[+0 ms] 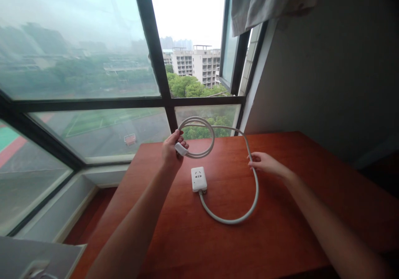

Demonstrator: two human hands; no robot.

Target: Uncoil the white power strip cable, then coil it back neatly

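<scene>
A white power strip (198,179) lies flat on a reddish-brown wooden table (280,237). Its thick white cable (240,218) leaves the near end, sweeps right in a wide arc and rises into a raised loop at the back. My left hand (171,150) is closed on the white plug end (181,148) together with the coiled loop, held above the table. My right hand (264,162) pinches the cable on the right side of the arc, close to the table top.
A large window with dark frames (162,79) stands right behind the table's far edge. A grey wall (327,71) runs along the right. Cloth (268,0) hangs at the top right. A white ledge (34,258) sits at the bottom left.
</scene>
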